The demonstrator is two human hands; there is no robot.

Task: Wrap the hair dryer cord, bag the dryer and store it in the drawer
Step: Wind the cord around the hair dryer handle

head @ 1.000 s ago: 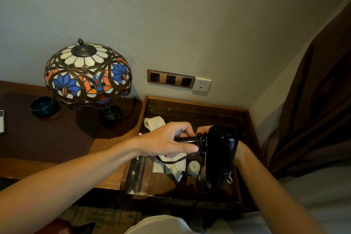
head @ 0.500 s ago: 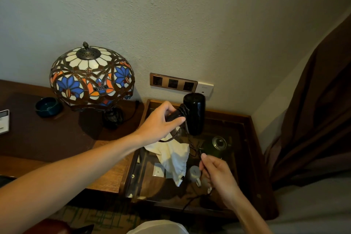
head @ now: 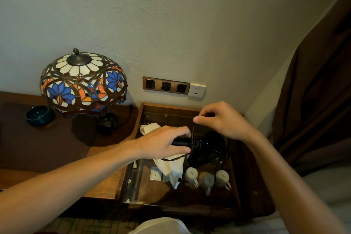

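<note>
The black hair dryer (head: 207, 148) is held over the open wooden drawer (head: 236, 159), barrel to the right. My left hand (head: 163, 142) grips its handle. Several turns of black cord (head: 196, 141) are coiled around the handle next to the barrel. My right hand (head: 220, 119), above the dryer, pinches a strand of the cord that runs down to the coil. A white cloth bag (head: 171, 167) with a dark drawstring lies in the drawer under my left hand, partly hidden.
Three small cups (head: 207, 177) lie in the drawer's front part under a glass panel. A stained-glass lamp (head: 83, 83) and a dark green bowl (head: 39, 115) stand on the desk at the left. Wall sockets (head: 166, 85) are behind the drawer. A brown curtain (head: 319, 91) hangs on the right.
My left hand lowered the dryer back over the drawer. My right hand rose from the drawer's front to above the dryer, carrying the cord up over the handle.
</note>
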